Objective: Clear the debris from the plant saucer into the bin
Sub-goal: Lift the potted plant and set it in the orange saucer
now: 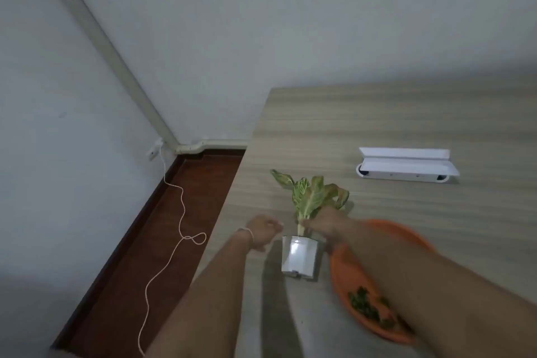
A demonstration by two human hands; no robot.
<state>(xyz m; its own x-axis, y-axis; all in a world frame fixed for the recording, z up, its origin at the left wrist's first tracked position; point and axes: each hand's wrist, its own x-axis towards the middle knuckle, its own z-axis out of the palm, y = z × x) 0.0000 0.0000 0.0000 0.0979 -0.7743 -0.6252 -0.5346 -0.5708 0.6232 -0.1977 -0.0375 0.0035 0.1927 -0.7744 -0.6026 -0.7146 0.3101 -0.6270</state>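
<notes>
An orange plant saucer (pixel 348 273) lies on the wooden table, partly under my right forearm. Green leaf debris (pixel 364 306) is scattered on its near side. To its left stands a small white pot (pixel 299 256) with a green and pinkish leafy plant (pixel 311 195). My right hand (pixel 325 225) grips the plant's stem just above the pot. Left of the pot hovers my left hand (pixel 263 231), curled into a loose fist, with a thin band on the wrist; nothing shows in it. No bin is in view.
A white oblong case (pixel 406 168) with its lid up lies on the table (pixel 377 125) farther back right. The table's left edge drops to a dark red floor (pixel 174 227) with a loose white cable (pixel 180 218) running to a wall socket.
</notes>
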